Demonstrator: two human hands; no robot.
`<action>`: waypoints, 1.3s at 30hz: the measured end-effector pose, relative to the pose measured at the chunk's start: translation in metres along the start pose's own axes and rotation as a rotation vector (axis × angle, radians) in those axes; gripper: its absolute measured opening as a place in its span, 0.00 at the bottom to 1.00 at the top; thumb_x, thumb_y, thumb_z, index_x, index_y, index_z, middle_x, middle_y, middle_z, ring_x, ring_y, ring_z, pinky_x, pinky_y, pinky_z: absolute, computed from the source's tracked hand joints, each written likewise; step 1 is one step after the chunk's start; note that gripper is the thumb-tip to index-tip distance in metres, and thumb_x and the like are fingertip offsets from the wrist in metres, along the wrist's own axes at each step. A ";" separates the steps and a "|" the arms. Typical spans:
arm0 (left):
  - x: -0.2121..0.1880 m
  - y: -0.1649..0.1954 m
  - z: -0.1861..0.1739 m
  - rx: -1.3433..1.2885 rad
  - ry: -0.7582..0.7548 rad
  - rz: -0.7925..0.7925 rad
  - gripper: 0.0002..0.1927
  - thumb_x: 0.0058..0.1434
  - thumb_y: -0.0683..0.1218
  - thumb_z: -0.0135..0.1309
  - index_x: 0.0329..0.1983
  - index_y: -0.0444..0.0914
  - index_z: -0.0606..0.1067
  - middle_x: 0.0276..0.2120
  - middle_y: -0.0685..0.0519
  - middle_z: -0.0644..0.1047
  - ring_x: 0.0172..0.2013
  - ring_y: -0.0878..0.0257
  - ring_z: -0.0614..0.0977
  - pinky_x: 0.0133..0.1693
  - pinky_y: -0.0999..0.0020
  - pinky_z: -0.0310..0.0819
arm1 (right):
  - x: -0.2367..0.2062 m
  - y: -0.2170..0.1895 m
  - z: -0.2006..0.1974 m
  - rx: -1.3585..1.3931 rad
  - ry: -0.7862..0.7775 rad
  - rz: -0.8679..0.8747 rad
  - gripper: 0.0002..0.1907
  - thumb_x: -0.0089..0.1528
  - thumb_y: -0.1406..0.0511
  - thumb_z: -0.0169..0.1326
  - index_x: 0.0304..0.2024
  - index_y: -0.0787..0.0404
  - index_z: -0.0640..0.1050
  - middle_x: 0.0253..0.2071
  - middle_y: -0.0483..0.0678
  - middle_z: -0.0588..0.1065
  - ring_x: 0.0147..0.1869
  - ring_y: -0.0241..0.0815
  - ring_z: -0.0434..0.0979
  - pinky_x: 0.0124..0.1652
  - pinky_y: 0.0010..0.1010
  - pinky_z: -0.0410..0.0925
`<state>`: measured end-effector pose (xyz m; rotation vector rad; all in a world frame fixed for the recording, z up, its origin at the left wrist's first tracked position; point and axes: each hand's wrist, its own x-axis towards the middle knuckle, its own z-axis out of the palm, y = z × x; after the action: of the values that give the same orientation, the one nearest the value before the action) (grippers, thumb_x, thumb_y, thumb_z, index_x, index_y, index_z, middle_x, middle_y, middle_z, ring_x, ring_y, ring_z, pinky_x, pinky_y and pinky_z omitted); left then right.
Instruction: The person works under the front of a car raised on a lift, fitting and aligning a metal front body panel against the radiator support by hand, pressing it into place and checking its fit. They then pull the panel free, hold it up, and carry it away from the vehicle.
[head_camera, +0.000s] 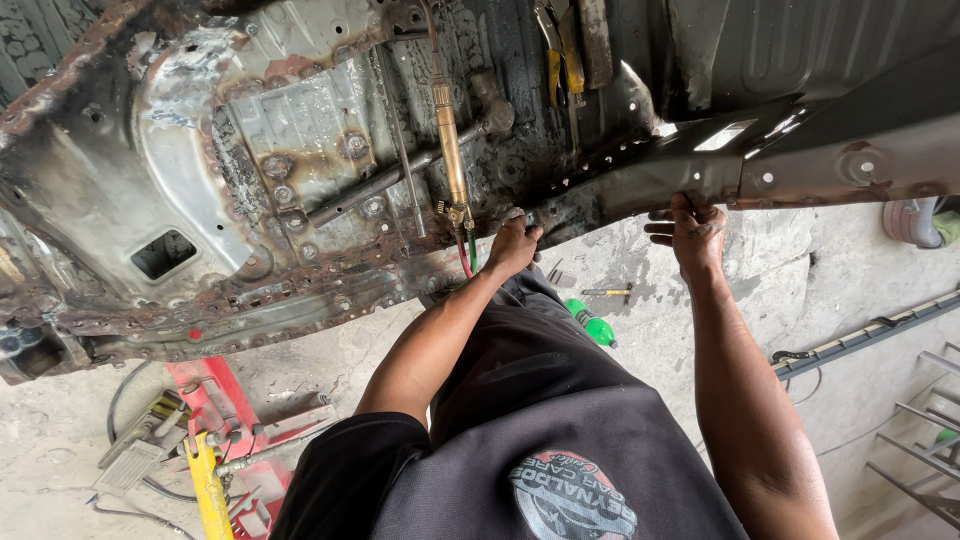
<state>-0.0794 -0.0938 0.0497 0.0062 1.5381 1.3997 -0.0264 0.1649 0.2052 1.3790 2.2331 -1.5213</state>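
A: Where are the hands?

B: Both are up at the lower edge of the rusted car floor panel (300, 150). The left hand (512, 245) is closed around that edge, just beside the red and green hoses under the brass cutting torch (448, 130), which lies on the panel. The right hand (690, 228) has its fingers hooked over the dark sill beam (700, 175) along the panel's right edge, thumb side open.

A: How should it be handled?

B: I'd judge a firm, even grip with both hands is best, keeping fingers off the ragged, burnt seam and clear of the torch tip and hoses.

A: What can't you make out?

B: The left fingertips are tucked behind the metal, so exactly what they pinch is unclear. The hammer (480, 125) and pliers (560, 50) resting on the panel are partly lost in soot. A green bottle (592, 325) lies on the concrete floor below, and the red jack (215, 420) is cut off at the bottom edge.
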 end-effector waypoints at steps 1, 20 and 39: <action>0.000 0.000 0.000 0.005 -0.005 -0.004 0.24 0.71 0.48 0.48 0.61 0.24 0.65 0.26 0.43 0.80 0.15 0.59 0.81 0.20 0.63 0.78 | 0.000 0.000 0.000 0.001 0.003 0.004 0.13 0.75 0.59 0.48 0.46 0.62 0.75 0.38 0.55 0.81 0.36 0.46 0.85 0.31 0.30 0.77; 0.003 0.001 -0.005 0.074 -0.017 -0.011 0.25 0.72 0.50 0.47 0.58 0.21 0.65 0.28 0.42 0.80 0.16 0.59 0.82 0.26 0.62 0.79 | 0.000 -0.004 0.003 0.011 0.019 -0.017 0.11 0.74 0.60 0.49 0.45 0.61 0.76 0.39 0.54 0.81 0.37 0.46 0.85 0.31 0.31 0.78; -0.003 -0.002 0.008 -0.053 0.103 -0.043 0.30 0.70 0.51 0.50 0.64 0.22 0.64 0.27 0.44 0.80 0.17 0.63 0.81 0.17 0.68 0.77 | -0.001 0.001 0.003 0.030 0.009 -0.045 0.11 0.74 0.61 0.51 0.43 0.62 0.76 0.38 0.54 0.81 0.36 0.46 0.85 0.31 0.31 0.77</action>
<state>-0.0714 -0.0906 0.0515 -0.1328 1.5757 1.4255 -0.0263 0.1623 0.2037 1.3548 2.2706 -1.5727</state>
